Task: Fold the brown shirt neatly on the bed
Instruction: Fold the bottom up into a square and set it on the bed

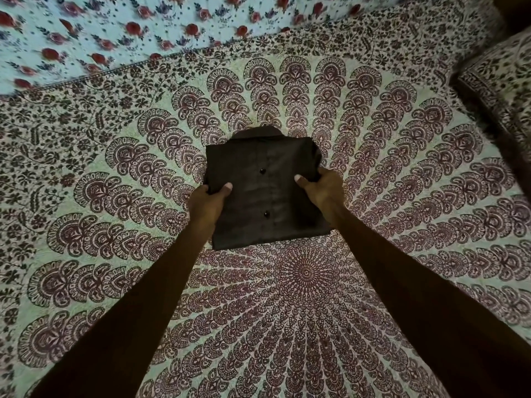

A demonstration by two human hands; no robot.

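Note:
The brown shirt (265, 182) is folded into a compact rectangle, collar at the far end and two dark buttons showing down its front. It sits at the middle of the bed (402, 196), which is covered by a mandala-print sheet. My left hand (209, 202) grips the shirt's left edge, thumb on top and fingers underneath. My right hand (319, 188) grips the right edge the same way. Whether the shirt rests on the sheet or is slightly lifted, I cannot tell.
A pillow (500, 90) in matching print lies at the far right. A pale blue cloth with red roses (115, 30) covers the far left, beyond the sheet's border.

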